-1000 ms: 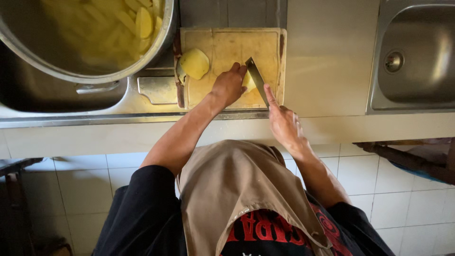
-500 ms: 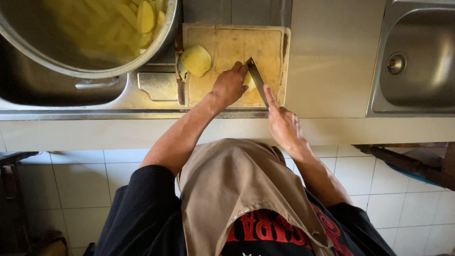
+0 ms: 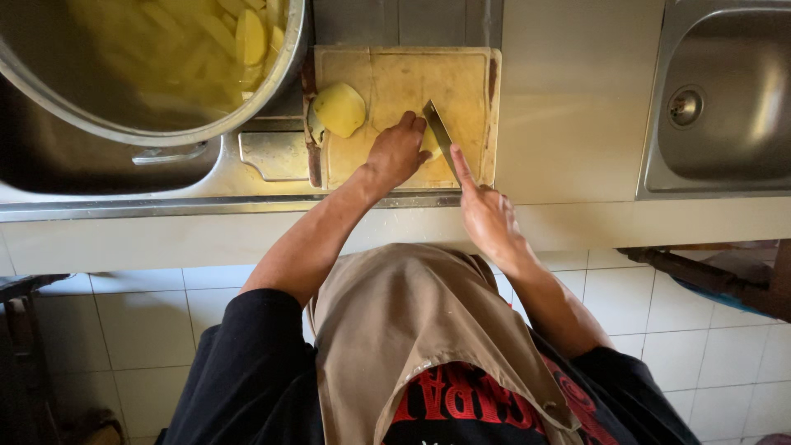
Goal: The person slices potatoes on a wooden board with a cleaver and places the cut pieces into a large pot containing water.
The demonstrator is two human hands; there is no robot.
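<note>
Cutting board (image 3: 461, 78) — pale wood, stained dark along the edges, set on the counter (image 3: 568, 124) between two steel sinks.
Left hand (image 3: 395, 152) — palm down on the board, fingers curled over a small potato piece (image 3: 428, 145) and pinning it beside the blade.
Right hand (image 3: 486, 216) — closed round the knife handle, forefinger stretched along the spine; handle itself hidden in the grip.
Knife (image 3: 438, 130) — dark narrow blade, tip angled toward the board's middle, edge resting against the pinned piece.
Potato half (image 3: 339, 110) — peeled, yellow, lying near the board's left edge, apart from both hands.
Steel pot (image 3: 165, 136) — large, round, sitting in the left sink (image 3: 107, 169), rim just beside the board's corner; holds cut potato strips (image 3: 247, 37) in water.
Right sink (image 3: 725, 107) — steel, drain visible, well apart from the board.
Apron (image 3: 412, 330) — tan, worn over a black shirt.
White wall tiles (image 3: 132, 330) — below the counter edge.
</note>
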